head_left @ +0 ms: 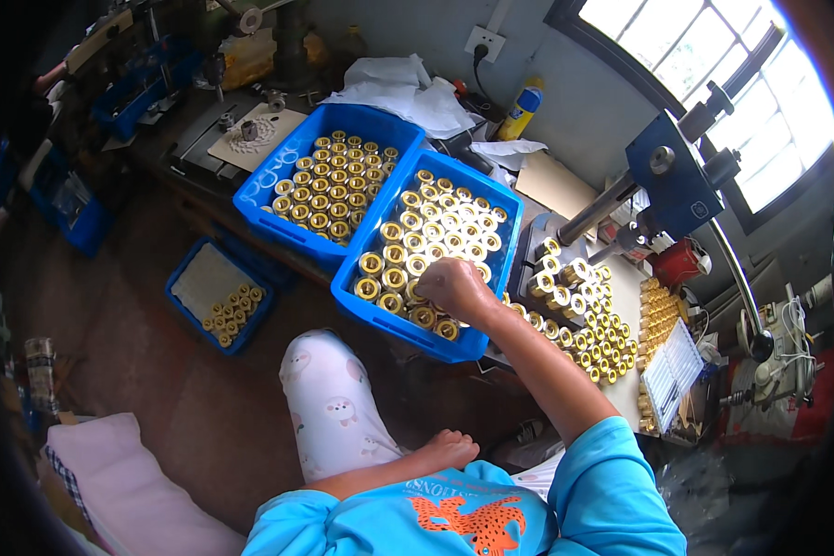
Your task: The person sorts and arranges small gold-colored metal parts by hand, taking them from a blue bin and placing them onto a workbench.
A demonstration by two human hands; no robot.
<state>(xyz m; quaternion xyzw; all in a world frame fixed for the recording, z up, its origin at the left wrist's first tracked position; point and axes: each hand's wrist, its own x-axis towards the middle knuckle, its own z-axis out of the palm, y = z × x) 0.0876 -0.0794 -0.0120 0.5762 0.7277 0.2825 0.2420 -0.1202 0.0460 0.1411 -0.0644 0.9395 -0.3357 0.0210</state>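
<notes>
We have our right hand [456,289] down in the right blue bin [389,322], fingers bunched at the brass-coloured ring fittings [394,254] standing there; can't tell if it pinches 1. Left hand [452,448] at lap, finger state unclear. 2nd blue bin [287,232] left, blue lever press [667,185] far right.

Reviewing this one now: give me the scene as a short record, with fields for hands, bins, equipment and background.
Right hand: lowered over brass-coloured ring fittings in the right blue bin; grip hidden
Left hand: by the person's lap, away from the bins; grip unclear
Left blue bin: also holds fittings
Small blue tray: lower left, partly filled with fittings
Equipment: blue-headed press, fittings around its base
Background: window, upper right
</notes>
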